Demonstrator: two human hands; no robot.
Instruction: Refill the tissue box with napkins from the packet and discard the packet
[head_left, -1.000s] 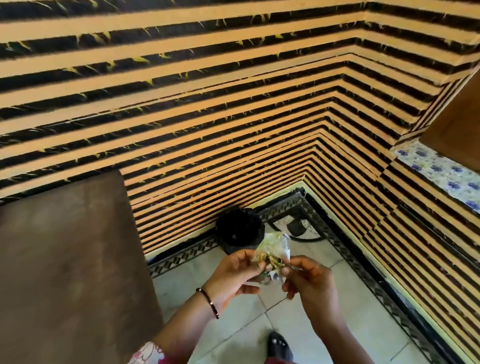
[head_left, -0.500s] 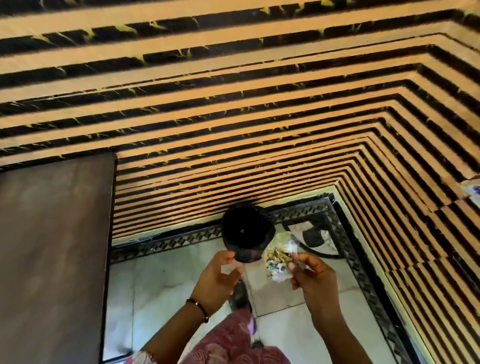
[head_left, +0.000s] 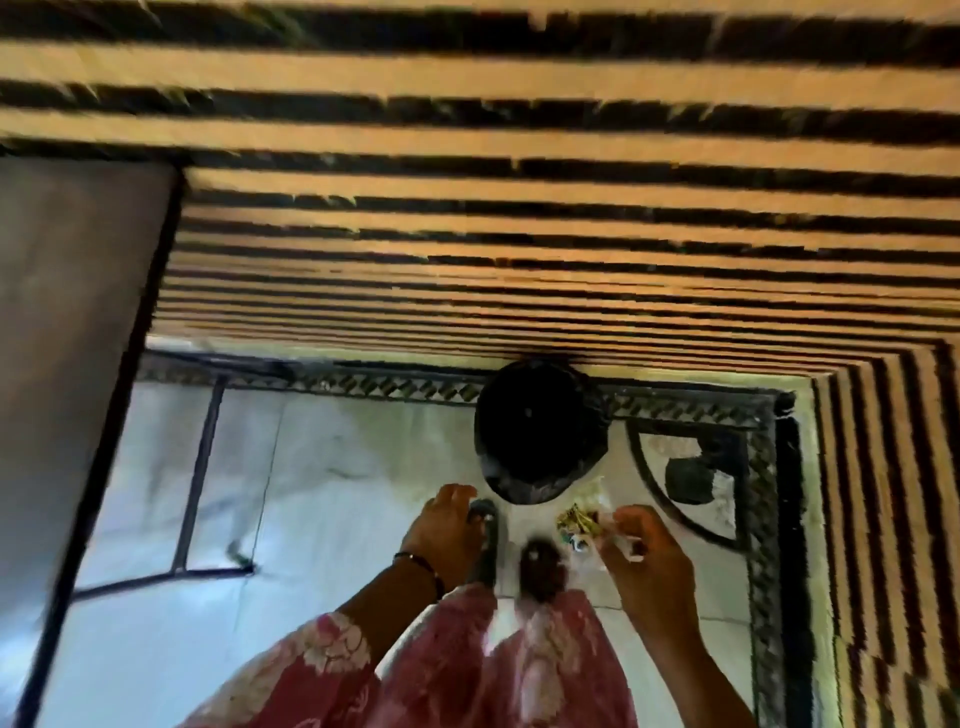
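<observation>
Before a black bin (head_left: 540, 431), right hand (head_left: 647, 556) seemingly pinches packet (head_left: 579, 525).

The packet (head_left: 582, 525) near the lower middle of the frame looks like thin, clear, crinkled plastic with a glossy sheen. The bin (head_left: 540, 441) above it is lined with a shiny black plastic bag. The floor (head_left: 332, 467) is pale polished stone, smooth and reflective. The tabletop (head_left: 67, 312) at the left is matt and dark, on thin metal legs (head_left: 200, 467). The garment (head_left: 467, 670) at the bottom is soft printed cloth.
</observation>
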